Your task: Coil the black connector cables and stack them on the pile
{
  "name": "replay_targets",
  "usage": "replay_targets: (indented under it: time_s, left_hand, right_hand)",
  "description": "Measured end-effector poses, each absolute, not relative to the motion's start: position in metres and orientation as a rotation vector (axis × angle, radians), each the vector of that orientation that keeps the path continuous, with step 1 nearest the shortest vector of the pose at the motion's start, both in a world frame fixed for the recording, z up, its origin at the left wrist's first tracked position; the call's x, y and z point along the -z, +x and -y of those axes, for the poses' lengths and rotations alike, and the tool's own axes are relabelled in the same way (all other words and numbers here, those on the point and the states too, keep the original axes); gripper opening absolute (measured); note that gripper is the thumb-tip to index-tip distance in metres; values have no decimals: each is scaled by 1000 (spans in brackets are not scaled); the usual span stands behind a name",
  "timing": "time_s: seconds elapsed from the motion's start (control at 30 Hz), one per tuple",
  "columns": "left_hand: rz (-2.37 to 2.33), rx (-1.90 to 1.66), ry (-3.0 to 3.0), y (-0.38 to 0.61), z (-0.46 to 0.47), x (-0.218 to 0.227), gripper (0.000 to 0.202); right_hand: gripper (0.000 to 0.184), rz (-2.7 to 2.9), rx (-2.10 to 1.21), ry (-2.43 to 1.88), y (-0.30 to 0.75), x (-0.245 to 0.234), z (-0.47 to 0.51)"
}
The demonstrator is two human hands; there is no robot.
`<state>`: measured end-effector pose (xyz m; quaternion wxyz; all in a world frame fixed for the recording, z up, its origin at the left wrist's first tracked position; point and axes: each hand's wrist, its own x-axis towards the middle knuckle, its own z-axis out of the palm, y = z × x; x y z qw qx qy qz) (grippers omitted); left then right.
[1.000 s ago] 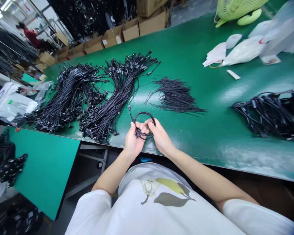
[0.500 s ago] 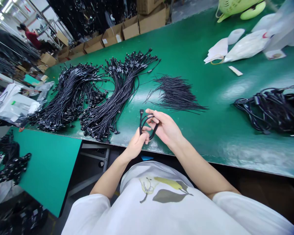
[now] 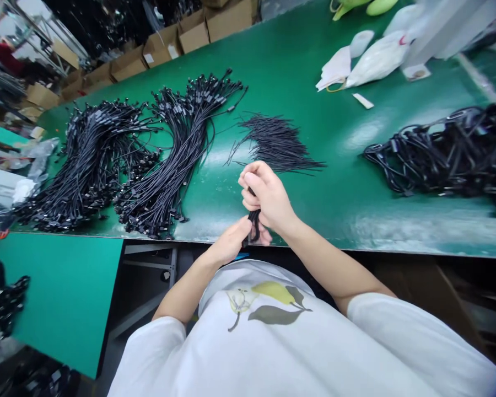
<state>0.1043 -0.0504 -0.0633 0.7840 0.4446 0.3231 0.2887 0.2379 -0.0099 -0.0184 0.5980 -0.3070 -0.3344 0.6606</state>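
Observation:
A black cable (image 3: 254,225), gathered into a small bundle, is gripped between my two hands near the table's front edge. My left hand (image 3: 236,238) is closed around its lower part. Just above, my right hand (image 3: 267,196) wraps its fingers over the upper part, hiding most of it. Beyond my right hand lies a loose pile of thin black ties (image 3: 279,142). To the left rest two large bundles of black cables, a nearer one (image 3: 186,143) and a farther one (image 3: 93,154).
Coiled black cables (image 3: 442,149) are heaped at the right of the green table (image 3: 306,220). White packets (image 3: 376,60) lie at the back right, with a small white strip (image 3: 362,101) before them. Cardboard boxes (image 3: 161,47) line the far edge. A lower green table (image 3: 70,292) stands at left.
The cable was an open loop held between both hands; now it is squeezed into a tight bundle. My right hand has closed over its top, and my left hand has lowered. The view has shifted right.

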Motion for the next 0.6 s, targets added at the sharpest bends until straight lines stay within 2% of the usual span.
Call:
replay_targets:
  time_s: [0.13,0.27,0.33,0.43,0.5,0.6]
  left_hand:
    - [-555,-433,671,105,46,50,42]
    - [-635,-496,619,111,45,44,38]
    - [-716,-576,652,114,46,45,38]
    - [-820,-595,723,114,44,48,42]
    - [-848,-529,777,110,41,50,45]
    - [-839,-372,896,106,40,54,49]
  right_hand:
    - [24,812,-1712,-674,242,16,5]
    - [21,887,-1676,-709,247,22,-2]
    - [18,1064,-1430,-816,255,26,-5]
    - [17,1623,-830,-940,277,28,-4]
    - [21,2049,-512,-872,292,31,3]
    - [24,2474,-224,-712,307,44,20]
